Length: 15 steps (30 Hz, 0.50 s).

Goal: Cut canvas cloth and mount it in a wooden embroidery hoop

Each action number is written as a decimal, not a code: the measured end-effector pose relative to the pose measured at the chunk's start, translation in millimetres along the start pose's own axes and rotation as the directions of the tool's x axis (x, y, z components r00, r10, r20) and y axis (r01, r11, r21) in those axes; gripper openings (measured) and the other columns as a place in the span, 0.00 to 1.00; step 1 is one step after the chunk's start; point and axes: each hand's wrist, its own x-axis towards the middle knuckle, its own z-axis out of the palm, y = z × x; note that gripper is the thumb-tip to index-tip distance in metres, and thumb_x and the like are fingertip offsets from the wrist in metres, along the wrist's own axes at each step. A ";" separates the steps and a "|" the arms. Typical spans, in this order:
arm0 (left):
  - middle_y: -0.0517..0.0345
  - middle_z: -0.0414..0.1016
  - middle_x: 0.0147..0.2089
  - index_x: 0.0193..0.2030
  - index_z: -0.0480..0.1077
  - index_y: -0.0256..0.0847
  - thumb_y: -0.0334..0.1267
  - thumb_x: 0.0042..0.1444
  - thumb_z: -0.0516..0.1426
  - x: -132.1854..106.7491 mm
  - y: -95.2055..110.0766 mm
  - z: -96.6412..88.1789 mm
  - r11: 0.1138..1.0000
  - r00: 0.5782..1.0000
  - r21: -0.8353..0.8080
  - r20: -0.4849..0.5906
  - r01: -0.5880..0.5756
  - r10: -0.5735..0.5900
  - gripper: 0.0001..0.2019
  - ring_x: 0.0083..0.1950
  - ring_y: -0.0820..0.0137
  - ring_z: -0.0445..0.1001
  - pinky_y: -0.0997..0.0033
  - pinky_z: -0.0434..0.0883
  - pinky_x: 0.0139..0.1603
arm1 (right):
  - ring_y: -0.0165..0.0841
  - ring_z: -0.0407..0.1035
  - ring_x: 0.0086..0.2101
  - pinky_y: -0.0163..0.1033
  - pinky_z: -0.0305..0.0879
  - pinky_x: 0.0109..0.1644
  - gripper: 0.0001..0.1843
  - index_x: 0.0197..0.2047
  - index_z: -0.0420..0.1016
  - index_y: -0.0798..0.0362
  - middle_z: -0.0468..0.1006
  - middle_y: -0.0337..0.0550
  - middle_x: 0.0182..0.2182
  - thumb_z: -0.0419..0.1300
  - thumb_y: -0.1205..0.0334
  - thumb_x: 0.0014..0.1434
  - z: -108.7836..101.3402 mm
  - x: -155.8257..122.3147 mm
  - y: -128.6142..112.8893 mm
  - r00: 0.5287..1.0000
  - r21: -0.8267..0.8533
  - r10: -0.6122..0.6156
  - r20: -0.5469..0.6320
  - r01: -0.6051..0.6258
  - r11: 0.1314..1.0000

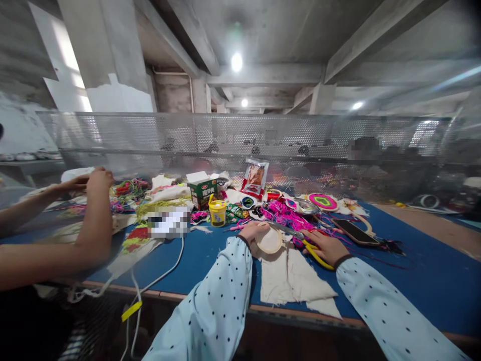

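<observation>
While a co-worker's forearms (98, 215) reached in from the left edge, a multicoloured yarn tangle (131, 193) lay just right of them. Next, left of centre, a pixelated white item (171, 220), with a white cable (182, 252) running down from near it toward the lower left. Green box (201, 189) stood near frame centre, lid flap up; yellow tub (217, 212) upright just below it, to the right.

Left hand (252, 232) came next, just below centre, fingers curled closed on the left edge of a small round hoop (269, 239), thumb over its top; the hoop's face looked cream. A red-and-clear packet (255, 176) leaned above, upper centre. Frayed cream cloth (295, 276) lay below the hoop, lower centre; couldn't tell if the two were joined. Bright pink yarn (287, 214) was heaped behind.

Scissors (318, 256) sat right of the hoop, blades pointing left at its upper rim; contact and blade gap unclear. Right hand (327, 247), right of centre, had its fingers bent around the yellow handles. Pink-and-green disc (322, 201) lay above that hand; dark phone (355, 231) lay flat to its right, a second hoop (366, 225) just beside it. Blue tabletop (424, 281) filled the lower right.
</observation>
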 end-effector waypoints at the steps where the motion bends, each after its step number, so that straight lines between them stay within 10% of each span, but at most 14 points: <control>1: 0.49 0.67 0.52 0.51 0.65 0.38 0.41 0.59 0.53 -0.1 0.4 0.2 1.000 1.000 0.006 -0.004 0.012 -0.012 0.15 0.48 0.66 0.69 0.60 0.70 0.47 | 0.38 0.72 0.39 0.38 0.68 0.35 0.28 0.62 0.57 0.45 0.72 0.48 0.48 0.50 0.52 0.59 -0.1 -0.2 0.0 1.000 -0.005 0.002 0.000 -0.002 1.000; 15: 0.51 0.67 0.52 0.50 0.66 0.39 0.41 0.59 0.53 -2.7 -1.8 2.6 0.997 0.996 0.048 -0.059 0.066 -0.063 0.14 0.48 0.65 0.69 0.60 0.70 0.47 | 0.39 0.73 0.36 0.37 0.65 0.29 0.26 0.61 0.59 0.47 0.73 0.48 0.47 0.46 0.55 0.60 0.9 -1.3 -0.3 0.999 -0.112 0.029 0.042 -0.024 0.993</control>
